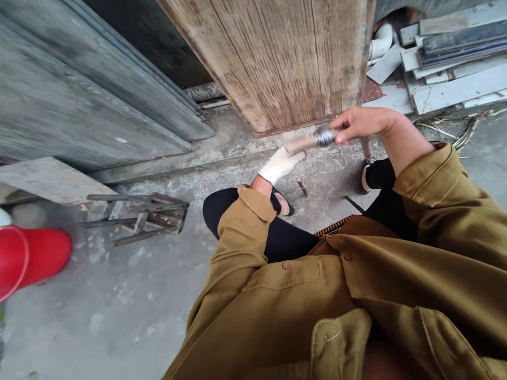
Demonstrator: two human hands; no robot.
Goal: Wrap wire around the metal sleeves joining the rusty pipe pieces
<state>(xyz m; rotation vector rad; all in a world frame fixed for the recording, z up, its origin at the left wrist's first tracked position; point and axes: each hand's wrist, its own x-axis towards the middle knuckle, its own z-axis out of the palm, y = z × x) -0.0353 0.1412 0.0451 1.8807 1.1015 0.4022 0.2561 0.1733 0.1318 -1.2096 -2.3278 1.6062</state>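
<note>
My left hand [279, 164], in a white glove, is closed on the near end of a pale brown stick [301, 143]. Silvery wire [325, 136] is wound in a thick band round the stick's other end. At that end my bare right hand [358, 125] has its thumb and fingers closed; blur hides whether they grip the wire or the stick. On the ground between my feet lies a short brown stick [302, 187]. A second pale stick [366, 148] shows below my right wrist, partly covered.
A wooden plank panel [289, 58] leans in front of me. Grey boards [91, 79] stand at the left, above a small wooden stool frame [146, 216] and a red bucket [35, 258]. White and dark slabs [459, 68] are piled at the right beside a white pipe [381, 42].
</note>
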